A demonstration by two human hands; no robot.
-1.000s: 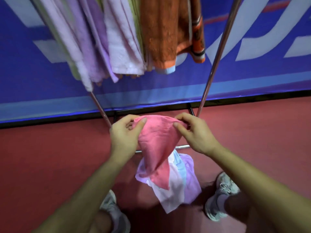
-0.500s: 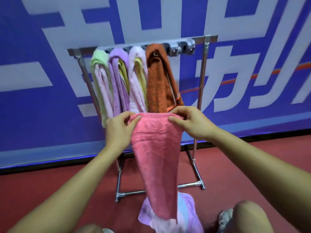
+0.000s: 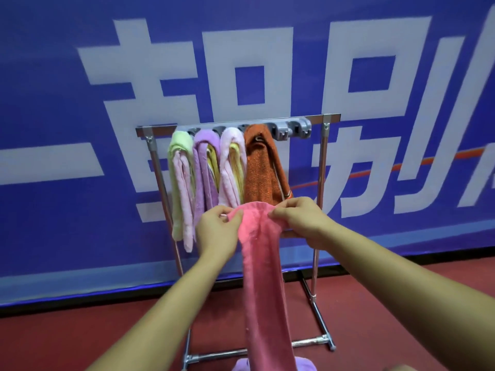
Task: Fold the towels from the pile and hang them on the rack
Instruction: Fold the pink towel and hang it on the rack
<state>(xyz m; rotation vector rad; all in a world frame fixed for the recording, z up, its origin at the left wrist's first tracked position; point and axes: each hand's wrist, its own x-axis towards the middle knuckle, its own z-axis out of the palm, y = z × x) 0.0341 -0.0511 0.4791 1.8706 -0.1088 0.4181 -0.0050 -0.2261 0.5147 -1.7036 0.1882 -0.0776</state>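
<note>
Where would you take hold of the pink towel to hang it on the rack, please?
At its top end, pinched at both corners from the near side, as the left hand and right hand do. The pink towel hangs as a long narrow strip, so its weight should keep it straight while the top is lifted to the empty grey holders.

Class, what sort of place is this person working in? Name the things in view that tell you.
Probably an indoor sports hall, not a home: a red court-like floor, a wall-wide blue banner with large white characters, and a freestanding metal rack of towels.
</note>
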